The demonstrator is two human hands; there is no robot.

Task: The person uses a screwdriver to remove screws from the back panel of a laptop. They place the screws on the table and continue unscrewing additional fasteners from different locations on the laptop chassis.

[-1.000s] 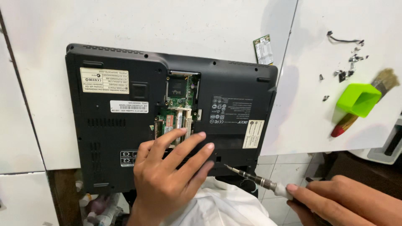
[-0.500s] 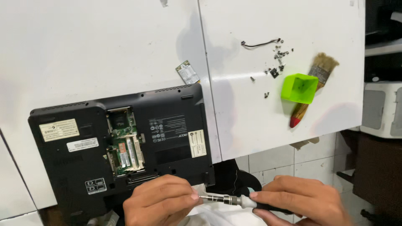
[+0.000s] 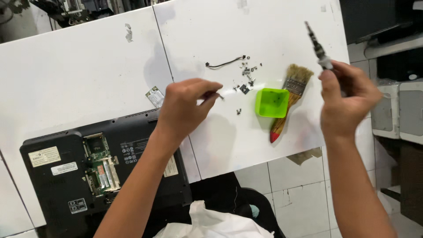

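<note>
My left hand (image 3: 185, 105) reaches over the white table (image 3: 88, 70) and pinches a small dark screw at its fingertips, just left of a scatter of loose screws (image 3: 247, 75). My right hand (image 3: 346, 99) is raised at the right and grips a slim screwdriver (image 3: 318, 47) with its tip pointing up. An upside-down black laptop (image 3: 66, 185) lies at the lower left with its memory bay open and a green circuit board (image 3: 101, 165) showing.
A small green tray (image 3: 272, 102) sits on a paintbrush (image 3: 291, 97) with a red-tipped handle. A short black cable (image 3: 224, 63) and a small wireless card (image 3: 154, 96) lie on the table. White cloth (image 3: 211, 222) is bunched below. Grey equipment (image 3: 398, 110) stands right.
Both hands left the laptop's front edge. The left hand moved up and right toward the loose screws; the right hand lifted the screwdriver upright. The view swung right.
</note>
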